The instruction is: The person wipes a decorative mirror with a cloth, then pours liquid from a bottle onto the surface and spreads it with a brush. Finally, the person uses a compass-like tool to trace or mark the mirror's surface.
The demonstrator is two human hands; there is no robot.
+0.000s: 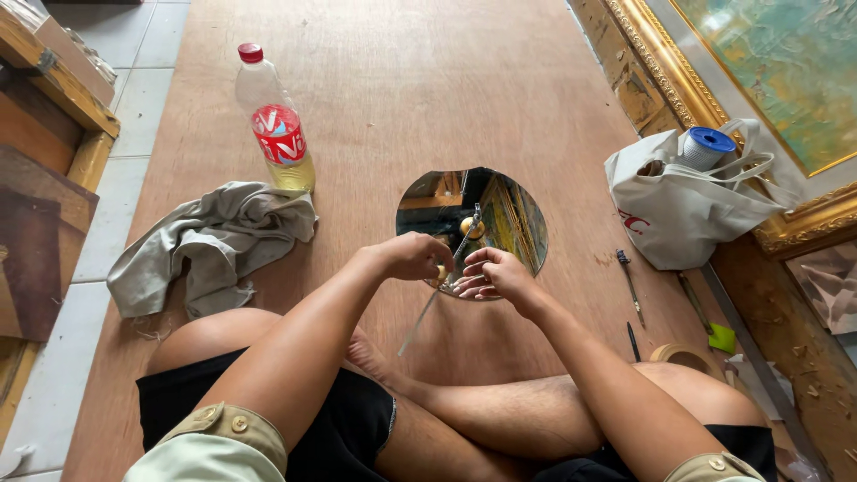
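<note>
Plywood floor (402, 80); round mirror (500, 214); left hand (412, 255) grips thin rod (427, 308); right hand (493, 272) pinched, contents unclear.

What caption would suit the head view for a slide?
Seated person's left hand and right hand hold a thin metal rod over a round mirror on a plywood sheet.

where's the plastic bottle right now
In the head view the plastic bottle stands upright on the wooden board, upper left, just behind the crumpled grey cloth.
</note>
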